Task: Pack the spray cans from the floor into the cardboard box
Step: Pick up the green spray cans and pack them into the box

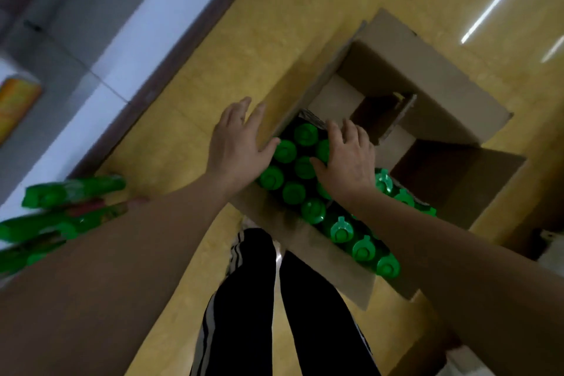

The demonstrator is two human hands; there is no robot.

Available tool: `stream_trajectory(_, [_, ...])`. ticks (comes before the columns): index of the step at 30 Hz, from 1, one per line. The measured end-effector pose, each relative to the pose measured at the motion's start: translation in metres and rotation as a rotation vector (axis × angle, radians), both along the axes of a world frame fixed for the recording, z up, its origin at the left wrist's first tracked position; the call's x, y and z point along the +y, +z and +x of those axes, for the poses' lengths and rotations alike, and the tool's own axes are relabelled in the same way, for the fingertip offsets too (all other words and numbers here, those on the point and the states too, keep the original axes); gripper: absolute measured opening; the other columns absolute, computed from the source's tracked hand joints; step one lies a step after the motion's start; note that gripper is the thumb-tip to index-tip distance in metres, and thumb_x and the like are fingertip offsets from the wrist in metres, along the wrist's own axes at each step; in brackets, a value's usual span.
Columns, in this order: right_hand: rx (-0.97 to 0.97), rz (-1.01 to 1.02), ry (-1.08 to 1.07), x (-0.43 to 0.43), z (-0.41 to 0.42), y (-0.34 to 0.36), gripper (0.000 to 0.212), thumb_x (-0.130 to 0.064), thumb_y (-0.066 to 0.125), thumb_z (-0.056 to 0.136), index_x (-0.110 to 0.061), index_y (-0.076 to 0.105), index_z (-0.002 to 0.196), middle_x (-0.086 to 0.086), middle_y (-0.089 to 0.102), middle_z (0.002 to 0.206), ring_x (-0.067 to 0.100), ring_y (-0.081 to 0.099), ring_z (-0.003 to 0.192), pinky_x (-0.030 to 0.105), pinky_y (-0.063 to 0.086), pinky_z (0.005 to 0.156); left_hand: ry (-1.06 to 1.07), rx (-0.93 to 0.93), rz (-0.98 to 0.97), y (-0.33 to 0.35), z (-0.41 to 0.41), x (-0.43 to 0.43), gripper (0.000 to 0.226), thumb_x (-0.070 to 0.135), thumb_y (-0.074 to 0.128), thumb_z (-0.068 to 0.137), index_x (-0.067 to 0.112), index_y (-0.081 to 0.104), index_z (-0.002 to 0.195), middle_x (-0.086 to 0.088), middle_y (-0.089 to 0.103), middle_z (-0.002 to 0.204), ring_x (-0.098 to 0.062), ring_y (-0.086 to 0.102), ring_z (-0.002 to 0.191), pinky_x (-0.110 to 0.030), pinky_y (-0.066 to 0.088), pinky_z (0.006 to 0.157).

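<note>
Entry: spray cans, green-capped, partly packed. Risk, as judged: the upright cans in the box (pixel 293 192) could be toppled toward the unfilled far half of the cardboard box (pixel 427 76), where nothing is seen bracing them except a loose cardboard insert (pixel 393 122); an uneven push from above would cause it. The left wall of the box could also be bowed outward if it is leaned on, which would loosen the rows. The packs left on the floor (pixel 70 192) lie on their sides near the left forearm and could be knocked or rolled by a careless sweep. Hands: the left hand (pixel 238 143) is held flat and released, fingers spread over the box's left edge, with the thumb at one cap and nothing grasped. The right hand (pixel 348 159) is laid open on the cap tops with its fingers loosely bent, and no can is seen to be gripped. Appearance: round bright green caps are packed close in rows at the near end of the box. Those in the nearest row (pixel 363 250) show a small tab. The cans on the floor are blurred and appear to be wrapped in film, with printed bodies that cannot be read.
</note>
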State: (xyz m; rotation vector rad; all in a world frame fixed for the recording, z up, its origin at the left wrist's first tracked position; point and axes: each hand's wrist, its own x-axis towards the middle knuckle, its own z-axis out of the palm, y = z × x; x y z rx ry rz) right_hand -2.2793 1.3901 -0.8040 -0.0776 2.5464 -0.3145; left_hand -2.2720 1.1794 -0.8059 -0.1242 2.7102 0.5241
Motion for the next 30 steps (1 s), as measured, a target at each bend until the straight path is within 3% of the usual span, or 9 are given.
stream_trajectory(12, [0.176, -0.124, 0.532, -0.171, 0.029, 0.042, 0.087, -0.051, 0.058, 0.095, -0.025, 0.007, 0.16, 0.015, 0.008, 0.167, 0.038, 0.012, 0.151, 0.052, 0.019, 0.12, 0.513, 0.072, -0.279, 0.04, 0.142, -0.143, 0.083, 0.075, 0.039, 0.091, 0.035, 0.015, 0.159, -0.007, 0.007, 0.168, -0.04, 0.008, 0.153, -0.064, 0.02, 0.118])
stream_trajectory(23, [0.149, -0.155, 0.875, -0.302, 0.167, 0.013, 0.096, -0.061, 0.064, 0.087, -0.024, 0.012, 0.159, 0.017, 0.012, 0.165, 0.039, 0.018, 0.148, 0.052, 0.025, 0.117, 0.865, 0.035, -0.288, 0.007, 0.342, -0.233, 0.093, 0.074, 0.059, 0.082, 0.033, 0.023, 0.158, -0.015, 0.017, 0.165, -0.045, 0.015, 0.15, -0.068, 0.022, 0.115])
stream_trajectory(30, [0.136, -0.153, 0.97, -0.352, 0.233, -0.021, 0.102, -0.063, 0.071, 0.081, -0.024, 0.016, 0.157, 0.018, 0.016, 0.163, 0.039, 0.023, 0.146, 0.051, 0.027, 0.115, 0.967, 0.004, -0.237, -0.019, 0.421, -0.261, 0.099, 0.07, 0.068, 0.077, 0.03, 0.026, 0.158, -0.017, 0.018, 0.165, -0.047, 0.017, 0.149, -0.065, 0.023, 0.117])
